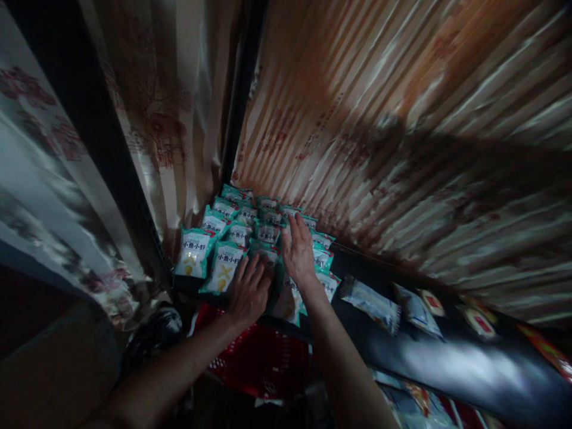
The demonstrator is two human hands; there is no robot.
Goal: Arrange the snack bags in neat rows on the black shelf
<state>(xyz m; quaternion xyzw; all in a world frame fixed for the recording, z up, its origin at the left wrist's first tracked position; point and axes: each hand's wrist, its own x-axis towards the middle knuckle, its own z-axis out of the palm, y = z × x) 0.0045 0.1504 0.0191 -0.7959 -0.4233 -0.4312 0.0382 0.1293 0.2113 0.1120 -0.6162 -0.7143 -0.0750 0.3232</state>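
Snack bags (239, 234) on left end of black shelf (429, 357), some hidden behind left hand (250, 291) and right hand (298, 253), far ones dim, long sides running near to far, tops far, both grips wide.

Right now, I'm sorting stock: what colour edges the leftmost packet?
The leftmost packet is teal-edged, clearest in head view.

Over dozen teal snack bags (195, 253); two black posts (243, 89); one red basket (263, 363); one black shelf (447, 357)
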